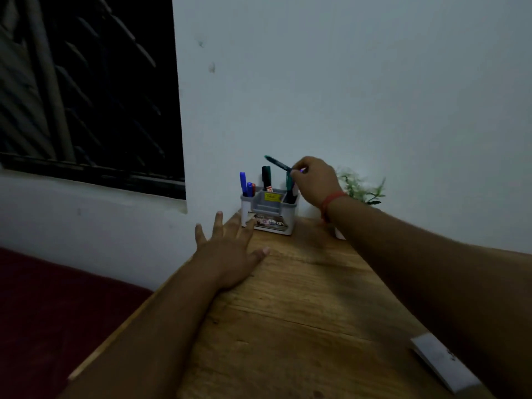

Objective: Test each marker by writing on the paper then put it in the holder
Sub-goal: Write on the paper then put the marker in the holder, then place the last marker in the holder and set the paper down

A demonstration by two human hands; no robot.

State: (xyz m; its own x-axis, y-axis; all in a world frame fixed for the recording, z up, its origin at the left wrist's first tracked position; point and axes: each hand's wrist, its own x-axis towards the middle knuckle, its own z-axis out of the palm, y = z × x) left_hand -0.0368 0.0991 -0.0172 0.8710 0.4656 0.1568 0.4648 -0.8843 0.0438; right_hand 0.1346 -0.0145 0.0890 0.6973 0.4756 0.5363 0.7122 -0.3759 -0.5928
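Wooden desk (302, 298): right hand (315, 180) pinches green marker (277, 163) over holder (269, 210); left hand (230, 254) flat, fingers spread.

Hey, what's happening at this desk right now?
A person is sorting markers at a wooden desk. Their right hand pinches a green marker, tilted above the right compartment of the white holder by the wall. Their left hand rests flat on the desk just in front of the holder. Several markers already stand inside, and paper lies at the near right.
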